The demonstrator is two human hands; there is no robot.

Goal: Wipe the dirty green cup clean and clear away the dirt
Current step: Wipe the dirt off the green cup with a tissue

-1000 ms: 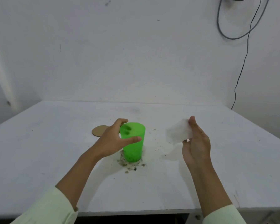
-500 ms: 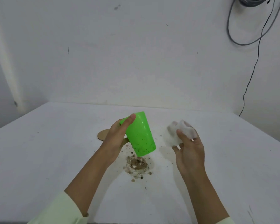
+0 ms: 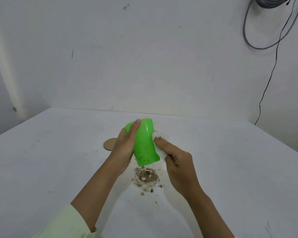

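Left hand (image 3: 126,148) wraps the green cup (image 3: 145,143) and holds it lifted off the white table (image 3: 41,160), thumb lying up its near side toward the base. Cup inverted and tilted, wider rim lowest; dark specks on its lower wall. Right hand (image 3: 175,162) closed on a white tissue (image 3: 159,143), pressing it to the cup's right side, opposite the left palm. Dirt pile (image 3: 146,176) lies on the table just below the cup's rim, between the two forearms. Brown cardboard disc (image 3: 109,143) flat on the table behind the left hand
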